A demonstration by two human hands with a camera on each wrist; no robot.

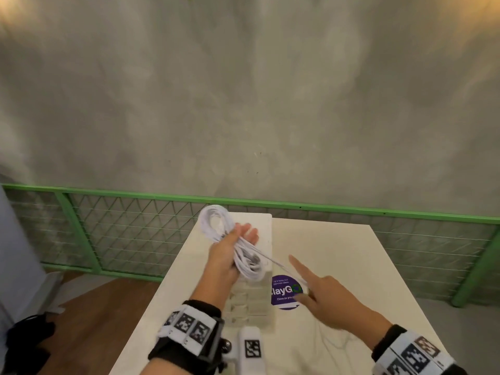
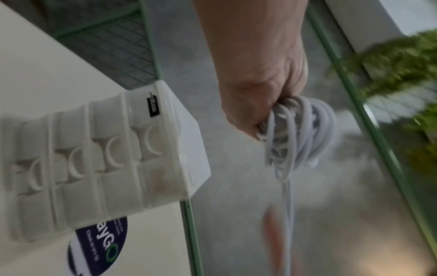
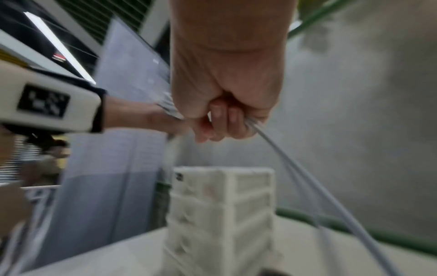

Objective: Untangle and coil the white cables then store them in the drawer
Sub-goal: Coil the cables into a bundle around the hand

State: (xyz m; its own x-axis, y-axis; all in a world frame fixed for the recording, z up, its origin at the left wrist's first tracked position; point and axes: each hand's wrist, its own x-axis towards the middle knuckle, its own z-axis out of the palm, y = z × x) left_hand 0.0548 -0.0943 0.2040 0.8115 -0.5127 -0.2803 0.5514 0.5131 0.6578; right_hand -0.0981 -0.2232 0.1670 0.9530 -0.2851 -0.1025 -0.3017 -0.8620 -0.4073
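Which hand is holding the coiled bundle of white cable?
The left hand grips the coiled bundle, raised over the drawer unit. The right hand only pinches the loose strand trailing from that bundle.

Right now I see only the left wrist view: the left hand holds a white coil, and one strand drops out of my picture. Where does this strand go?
Observer: In the head view the strand runs from the coil in the left hand across to the right hand, above the table.
Operator: Does the right hand really grip it?
Observer: Yes. The right wrist view shows its fingers curled round the strand.
Operator: Is any cable not yet coiled?
Observer: It seems so. Faint loose loops lie on the table near the right wrist, but they are too blurred to be sure.
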